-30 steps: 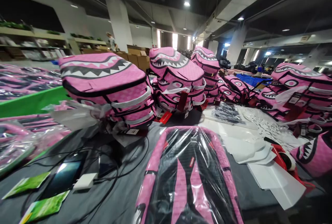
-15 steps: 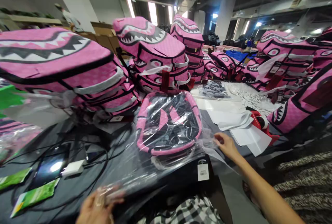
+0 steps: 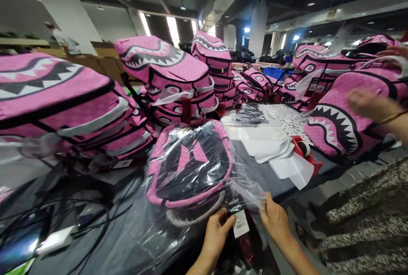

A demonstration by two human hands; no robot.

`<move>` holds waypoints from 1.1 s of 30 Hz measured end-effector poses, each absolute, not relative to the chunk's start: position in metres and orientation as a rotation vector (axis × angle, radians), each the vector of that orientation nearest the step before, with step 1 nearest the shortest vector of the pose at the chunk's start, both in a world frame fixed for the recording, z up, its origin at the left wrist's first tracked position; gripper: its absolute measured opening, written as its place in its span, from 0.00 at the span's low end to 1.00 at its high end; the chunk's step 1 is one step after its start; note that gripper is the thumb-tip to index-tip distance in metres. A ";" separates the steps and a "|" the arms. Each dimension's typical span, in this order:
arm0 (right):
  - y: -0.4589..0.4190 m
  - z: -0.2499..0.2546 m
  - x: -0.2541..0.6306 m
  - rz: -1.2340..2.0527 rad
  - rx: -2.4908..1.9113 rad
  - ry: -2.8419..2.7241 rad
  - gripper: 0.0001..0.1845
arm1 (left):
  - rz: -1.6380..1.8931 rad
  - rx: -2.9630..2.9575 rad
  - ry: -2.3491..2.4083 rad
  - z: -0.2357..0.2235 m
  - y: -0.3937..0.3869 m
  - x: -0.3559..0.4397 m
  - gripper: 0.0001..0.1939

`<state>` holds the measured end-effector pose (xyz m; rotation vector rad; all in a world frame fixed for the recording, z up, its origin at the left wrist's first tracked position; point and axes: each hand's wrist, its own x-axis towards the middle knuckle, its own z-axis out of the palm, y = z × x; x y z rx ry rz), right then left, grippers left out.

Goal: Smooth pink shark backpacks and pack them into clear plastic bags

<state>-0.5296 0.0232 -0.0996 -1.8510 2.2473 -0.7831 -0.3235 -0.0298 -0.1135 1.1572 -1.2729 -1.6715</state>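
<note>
A pink and black backpack lies back-side up inside a clear plastic bag on the dark table in front of me. My right hand pinches a gathered corner of the bag at its right side. Close to the backpack's near edge, my left hand has its thumb and forefinger curled on the plastic. Just beside those fingertips hangs a white barcode label. The backpack's pale handle loop shows through the film.
Stacked pink shark-mouth backpacks stand behind and to the left. White paper sheets and a red tape dispenser lie right. A co-worker's hand is over another backpack. Cables and a white adapter lie left.
My left hand has moved right, from the bag's far-left end to beside the label. My right hand stays on the bag's right corner. The co-worker's hand has appeared at the right backpack, which has shifted.
</note>
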 end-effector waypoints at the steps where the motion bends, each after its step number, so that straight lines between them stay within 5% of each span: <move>1: 0.024 -0.094 -0.534 -0.778 -1.790 2.175 0.14 | -1.764 1.106 -1.240 -0.108 -0.029 -0.318 0.29; 4: 0.026 -0.074 -0.540 -0.769 -1.618 1.735 0.08 | -1.981 0.961 -1.156 -0.093 -0.025 -0.306 0.26; 8: 0.033 -0.059 -0.530 -0.799 -1.167 1.227 0.15 | -2.018 0.930 -1.035 -0.088 -0.024 -0.314 0.26; 13: 0.048 -0.067 -0.526 -0.924 -0.908 1.281 0.18 | -1.897 1.060 -1.049 -0.106 -0.022 -0.333 0.28; 18: 0.054 -0.087 -0.527 -0.848 -1.352 1.703 0.17 | -1.523 1.183 -2.029 -0.113 -0.016 -0.325 0.20; 22: 0.055 -0.104 -0.530 -0.797 -1.581 1.989 0.11 | -0.630 1.069 -2.713 -0.099 -0.023 -0.318 0.13; 26: 0.068 -0.128 -0.529 -0.832 -1.976 2.090 0.29 | 0.056 0.306 -2.712 -0.077 -0.046 -0.352 0.19; 29: 0.087 -0.146 -0.526 -0.958 -2.282 2.146 0.31 | 0.140 -0.065 -2.793 -0.079 -0.060 -0.387 0.08; 33: 0.116 -0.141 -0.535 -1.115 -2.568 1.875 0.18 | 0.119 -0.082 -2.871 -0.099 -0.062 -0.399 0.09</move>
